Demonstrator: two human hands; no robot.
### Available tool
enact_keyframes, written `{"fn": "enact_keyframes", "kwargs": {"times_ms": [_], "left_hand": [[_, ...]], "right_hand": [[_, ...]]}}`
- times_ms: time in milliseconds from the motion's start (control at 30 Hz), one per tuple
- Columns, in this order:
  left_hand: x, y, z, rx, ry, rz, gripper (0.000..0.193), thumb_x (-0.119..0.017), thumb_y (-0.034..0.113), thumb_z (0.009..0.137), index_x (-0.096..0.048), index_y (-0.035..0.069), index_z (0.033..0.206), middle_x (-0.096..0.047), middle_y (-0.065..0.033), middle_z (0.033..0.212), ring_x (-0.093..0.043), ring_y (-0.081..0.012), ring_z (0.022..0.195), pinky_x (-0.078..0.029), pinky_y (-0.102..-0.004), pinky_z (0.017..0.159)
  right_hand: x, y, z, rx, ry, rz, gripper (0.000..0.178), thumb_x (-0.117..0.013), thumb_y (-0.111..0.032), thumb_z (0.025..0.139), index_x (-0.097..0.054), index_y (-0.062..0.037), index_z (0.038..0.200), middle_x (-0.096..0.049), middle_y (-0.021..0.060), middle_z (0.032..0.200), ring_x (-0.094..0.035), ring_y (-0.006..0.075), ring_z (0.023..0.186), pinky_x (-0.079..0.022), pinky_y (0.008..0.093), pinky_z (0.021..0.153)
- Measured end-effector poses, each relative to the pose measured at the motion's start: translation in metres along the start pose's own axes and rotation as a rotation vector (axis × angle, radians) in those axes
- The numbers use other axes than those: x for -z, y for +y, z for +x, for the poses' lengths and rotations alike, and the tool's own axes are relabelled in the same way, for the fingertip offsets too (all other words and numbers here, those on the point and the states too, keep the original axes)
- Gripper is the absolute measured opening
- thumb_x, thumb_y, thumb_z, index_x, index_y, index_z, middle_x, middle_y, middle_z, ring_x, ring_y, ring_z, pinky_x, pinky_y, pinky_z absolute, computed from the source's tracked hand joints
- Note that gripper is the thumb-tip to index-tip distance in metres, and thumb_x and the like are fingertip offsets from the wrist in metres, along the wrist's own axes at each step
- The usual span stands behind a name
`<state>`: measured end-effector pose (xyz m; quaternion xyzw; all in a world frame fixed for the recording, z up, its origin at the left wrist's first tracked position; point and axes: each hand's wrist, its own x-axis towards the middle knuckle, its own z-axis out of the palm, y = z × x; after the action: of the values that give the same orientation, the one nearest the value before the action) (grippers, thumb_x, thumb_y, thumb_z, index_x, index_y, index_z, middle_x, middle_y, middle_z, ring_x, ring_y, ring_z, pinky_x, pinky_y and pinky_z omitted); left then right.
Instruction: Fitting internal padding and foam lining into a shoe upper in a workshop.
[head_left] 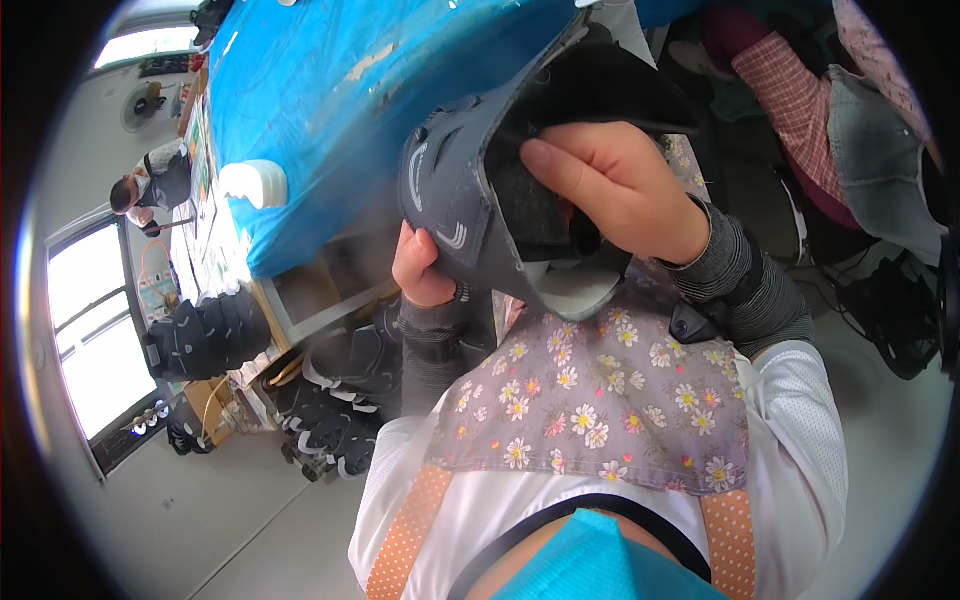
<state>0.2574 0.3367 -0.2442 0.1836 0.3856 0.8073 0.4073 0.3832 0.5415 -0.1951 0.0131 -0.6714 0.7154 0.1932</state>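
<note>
Wearing a turquoise face mask (605, 562) and flowered apron (600, 420). Gripping a dark grey bag (470, 180) by its outer side with the left hand (424, 268), curling the right hand (625, 185) inside its mouth, impossible to tell around what. Facing a blue-covered table (320, 110) beyond both hands, then, far past the left, a person (165, 178).
</note>
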Motion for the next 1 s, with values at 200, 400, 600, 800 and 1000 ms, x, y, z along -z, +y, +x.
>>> {"fn": "enact_keyframes", "kwargs": {"times_ms": [200, 400, 600, 800, 1000], "left_hand": [[0.007, -0.009, 0.006, -0.051, -0.237, -0.151, 0.061, -0.045, 0.044, 0.093, -0.042, 0.006, 0.14, -0.045, -0.0136, 0.142, -0.042, -0.0312, 0.131, -0.03, -0.0461, 0.111], [-0.008, -0.026, 0.001, 0.119, -0.194, 0.074, 0.068, -0.038, 0.057, 0.095, -0.035, 0.01, 0.144, -0.04, -0.0125, 0.146, -0.04, -0.0308, 0.133, -0.032, -0.0456, 0.11], [-0.01, -0.055, 0.0, 0.342, -0.124, -0.355, 0.067, -0.046, 0.049, 0.095, -0.035, 0.001, 0.14, -0.048, -0.0155, 0.138, -0.049, -0.0284, 0.125, -0.038, -0.042, 0.107], [0.027, -0.093, -0.013, 0.567, -0.135, -0.18, 0.054, -0.053, 0.036, 0.097, -0.044, -0.002, 0.134, -0.053, -0.012, 0.131, -0.052, -0.0226, 0.119, -0.039, -0.0376, 0.104], [0.01, -0.037, 0.004, 0.58, -0.176, 1.24, 0.029, -0.068, 0.021, 0.089, -0.063, -0.002, 0.106, -0.065, -0.0044, 0.098, -0.059, -0.0119, 0.088, -0.048, -0.0261, 0.08]], "right_hand": [[0.006, 0.011, -0.004, -0.016, -0.009, 0.282, 0.037, -0.045, -0.027, 0.102, -0.06, 0.0022, 0.086, -0.059, 0.0029, 0.081, -0.055, 0.0098, 0.076, -0.045, 0.0247, 0.072], [0.021, -0.005, -0.015, 0.135, -0.127, -0.425, 0.027, -0.069, -0.023, 0.085, -0.063, 0.0015, 0.095, -0.062, 0.0108, 0.083, -0.061, 0.0219, 0.077, -0.047, 0.0303, 0.071], [0.03, -0.001, -0.034, -0.088, -0.063, -0.645, 0.032, -0.076, -0.024, 0.076, -0.064, 0.0026, 0.09, -0.062, 0.0131, 0.077, -0.061, 0.0236, 0.07, -0.046, 0.0307, 0.062], [0.029, 0.038, -0.059, -0.47, -0.131, -0.521, 0.027, -0.072, -0.018, 0.075, -0.063, 0.0058, 0.083, -0.062, 0.0175, 0.078, -0.06, 0.031, 0.069, -0.044, 0.0362, 0.06], [0.03, 0.065, -0.078, -0.426, -0.111, -0.542, 0.023, -0.071, -0.017, 0.075, -0.062, 0.0044, 0.08, -0.06, 0.0169, 0.078, -0.059, 0.0332, 0.074, -0.046, 0.0381, 0.064]]}}
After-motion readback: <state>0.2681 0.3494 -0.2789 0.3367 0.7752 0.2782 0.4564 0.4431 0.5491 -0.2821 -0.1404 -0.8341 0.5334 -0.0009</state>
